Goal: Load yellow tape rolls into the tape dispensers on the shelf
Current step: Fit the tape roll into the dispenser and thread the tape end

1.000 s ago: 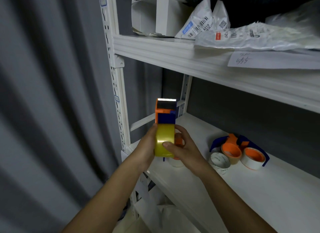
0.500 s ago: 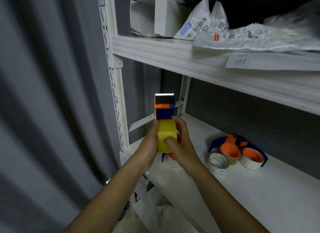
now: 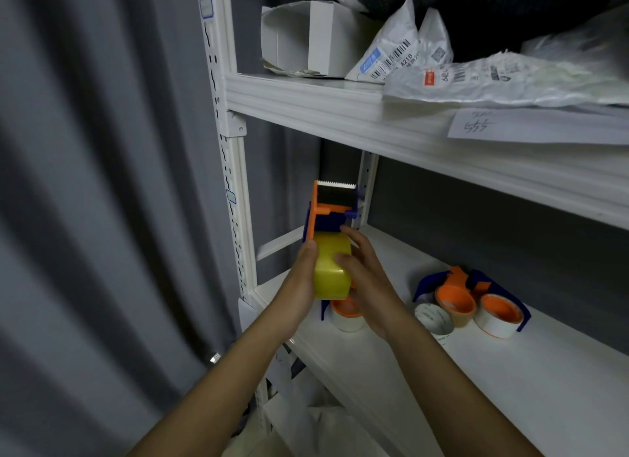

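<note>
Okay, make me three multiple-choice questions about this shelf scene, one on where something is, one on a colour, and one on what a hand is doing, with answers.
1. Where does the handwritten paper note hang?
A. front edge of the upper shelf
B. on the curtain
C. on the floor

2. What colour is the tape roll held in the dispenser?
A. red
B. yellow
C. black

3. What is the left hand doing?
A. hanging idle
B. resting flat on the shelf
C. gripping the tape roll and dispenser

Answers: 1 A, the note sticks out over the upper shelf's lip. 2 B, the roll is plainly yellow. 3 C, its thumb and fingers wrap the roll's side.
</note>
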